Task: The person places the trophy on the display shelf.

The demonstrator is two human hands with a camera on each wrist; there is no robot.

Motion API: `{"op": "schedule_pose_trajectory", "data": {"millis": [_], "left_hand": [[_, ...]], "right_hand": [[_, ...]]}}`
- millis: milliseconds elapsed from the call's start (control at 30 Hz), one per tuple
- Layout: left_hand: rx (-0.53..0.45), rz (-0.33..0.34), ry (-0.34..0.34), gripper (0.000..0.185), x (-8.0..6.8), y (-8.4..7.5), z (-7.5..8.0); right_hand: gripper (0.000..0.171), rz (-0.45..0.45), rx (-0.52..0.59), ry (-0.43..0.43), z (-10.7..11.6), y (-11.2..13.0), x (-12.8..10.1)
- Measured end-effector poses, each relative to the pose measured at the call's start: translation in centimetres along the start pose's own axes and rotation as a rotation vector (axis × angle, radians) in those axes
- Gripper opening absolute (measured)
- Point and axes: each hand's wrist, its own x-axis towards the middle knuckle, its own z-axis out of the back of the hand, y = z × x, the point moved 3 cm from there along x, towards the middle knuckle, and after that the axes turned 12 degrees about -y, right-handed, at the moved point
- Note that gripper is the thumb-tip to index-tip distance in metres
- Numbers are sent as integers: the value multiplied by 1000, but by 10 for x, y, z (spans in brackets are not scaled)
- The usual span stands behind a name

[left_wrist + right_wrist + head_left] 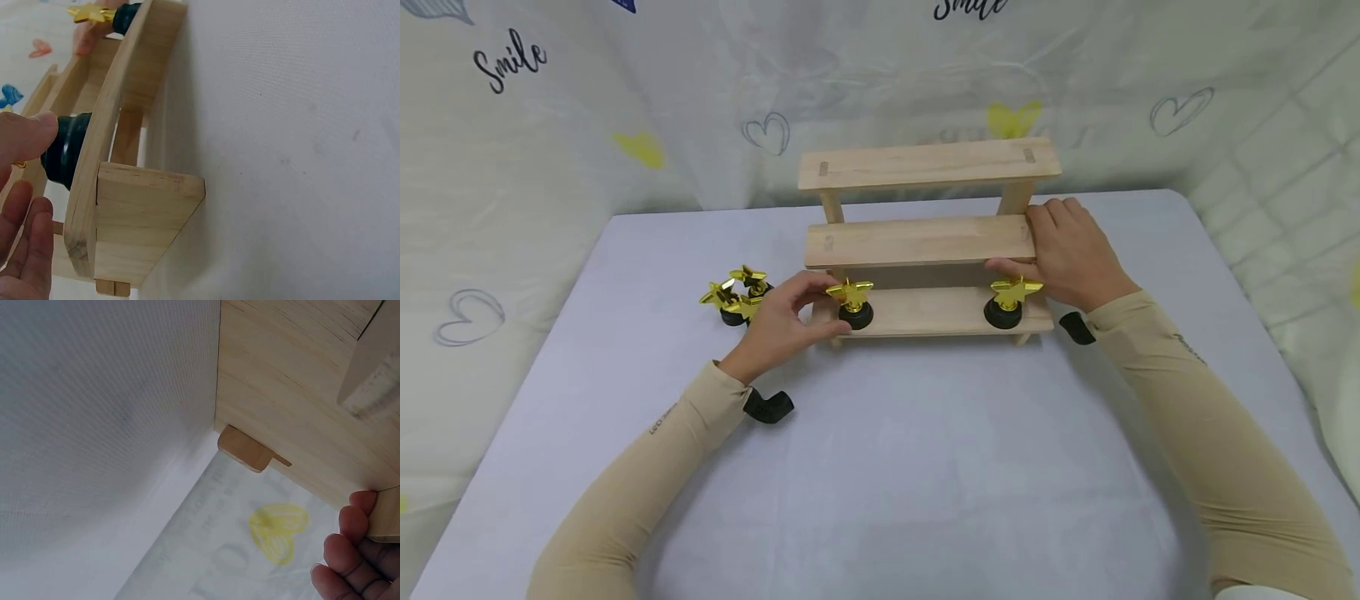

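A three-step wooden shelf stands at the middle of the table. My left hand pinches a gold star trophy on a black base at the left end of the lowest step. In the left wrist view my thumb rests by that black base, above the shelf's side panel. My right hand grips the right end of the middle step, fingers on top and thumb on the front edge. A second star trophy stands on the lowest step just below that hand. The right wrist view shows the shelf's underside and my fingertips.
Several more gold star trophies lie clustered on the pale table just left of the shelf. A white printed cloth hangs behind the table. The table's near half lies between my forearms.
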Motion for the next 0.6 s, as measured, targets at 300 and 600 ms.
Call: {"op": "schedule_pose_trajectory", "data": {"millis": [300,600], "left_hand": [[31,-31,-44,45,-6,-12,28],[90,-65,-151,42,-9,-26,67]], "right_hand": [[114,4,4,-3,1,1,-1],[112,-14,13,41,2,0,1]]}}
